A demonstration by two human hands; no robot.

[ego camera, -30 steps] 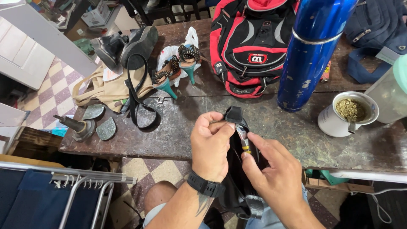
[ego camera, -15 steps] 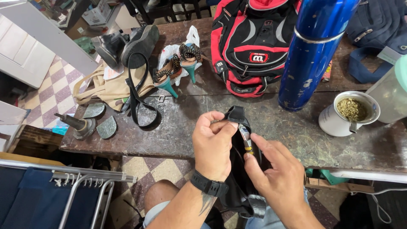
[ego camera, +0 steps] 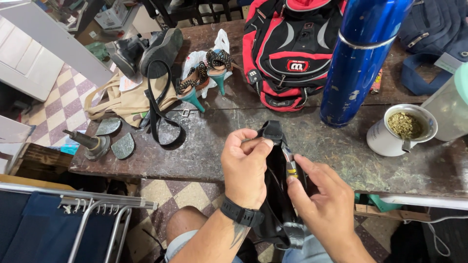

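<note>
Black zippered bag (ego camera: 278, 195) held upright above the lap at the worn workbench (ego camera: 214, 146) edge, left hand (ego camera: 246, 168) pinching its top taut while right hand (ego camera: 324, 195) grips the zipper slider (ego camera: 291, 168) with fingertips, steadying the zipper.

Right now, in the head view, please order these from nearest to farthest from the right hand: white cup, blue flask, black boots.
From the right hand:
1. White cup, to the upper right.
2. Blue flask, farther up the table.
3. Black boots, far left corner.
</note>
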